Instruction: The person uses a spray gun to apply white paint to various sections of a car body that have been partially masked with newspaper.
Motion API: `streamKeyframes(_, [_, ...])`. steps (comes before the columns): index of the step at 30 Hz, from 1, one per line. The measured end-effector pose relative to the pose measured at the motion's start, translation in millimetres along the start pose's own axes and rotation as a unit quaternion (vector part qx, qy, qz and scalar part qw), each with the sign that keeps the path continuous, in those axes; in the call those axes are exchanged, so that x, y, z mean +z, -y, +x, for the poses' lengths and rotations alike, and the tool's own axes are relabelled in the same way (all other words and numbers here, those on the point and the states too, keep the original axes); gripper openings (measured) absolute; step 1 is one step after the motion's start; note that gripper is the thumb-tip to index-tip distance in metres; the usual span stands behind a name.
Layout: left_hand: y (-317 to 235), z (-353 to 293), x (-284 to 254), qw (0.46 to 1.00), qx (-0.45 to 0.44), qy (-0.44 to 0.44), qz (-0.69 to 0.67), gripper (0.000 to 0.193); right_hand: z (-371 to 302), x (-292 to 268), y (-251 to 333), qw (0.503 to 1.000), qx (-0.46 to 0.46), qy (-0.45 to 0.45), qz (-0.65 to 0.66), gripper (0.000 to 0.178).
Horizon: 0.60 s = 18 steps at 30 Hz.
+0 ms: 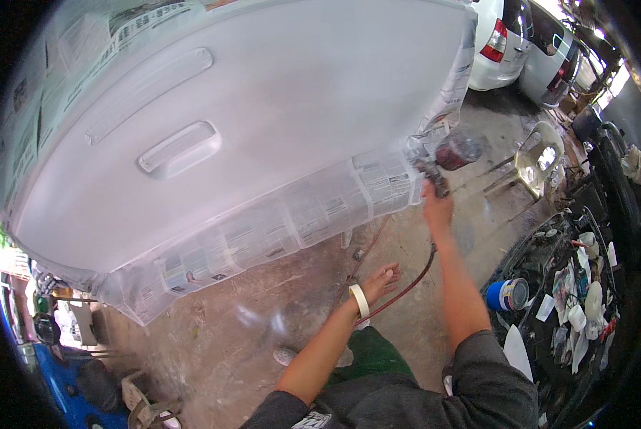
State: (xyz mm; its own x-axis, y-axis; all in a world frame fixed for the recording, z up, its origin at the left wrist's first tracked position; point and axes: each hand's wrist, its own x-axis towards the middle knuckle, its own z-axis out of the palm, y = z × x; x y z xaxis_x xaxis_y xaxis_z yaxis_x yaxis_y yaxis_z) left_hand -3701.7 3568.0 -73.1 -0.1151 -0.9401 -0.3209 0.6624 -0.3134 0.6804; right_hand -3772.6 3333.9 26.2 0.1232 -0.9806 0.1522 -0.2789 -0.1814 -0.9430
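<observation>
My right hand [438,211] is closed round the grip of a spray gun [432,174], held at the lower right corner of a white vehicle panel [284,107]. A reddish see-through cup [457,150] sits on the gun, somewhat blurred. From below the grip a dark red hose [415,281] curves down past my left hand. Newspaper and clear film masking [277,232] edges the panel, which has a recessed handle [179,146]. My left hand [382,281] hangs over the floor, fingers loosely apart and holding nothing. A roll of pale tape [360,301] circles my left wrist.
Beside me on the right, a dark cluttered surface [542,322] carries a blue can [508,294], rags and bits of paper. A plastic chair [538,159] stands beyond it. White vehicles [503,46] are parked at the far right. At lower left lies a blue object [59,382].
</observation>
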Motion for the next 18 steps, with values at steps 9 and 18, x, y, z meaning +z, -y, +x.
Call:
streamKeyframes(9, [-8,-20,-23,0.997,-0.010,-0.038,0.061,0.057,46,-13,15,0.998,0.011,-0.066,-0.019,0.033])
streamKeyframes(18, [-71,-122,-76,0.991,0.104,-0.072,-0.050,0.038,-184,136,118,0.992,-0.047,0.110,-0.025,0.031])
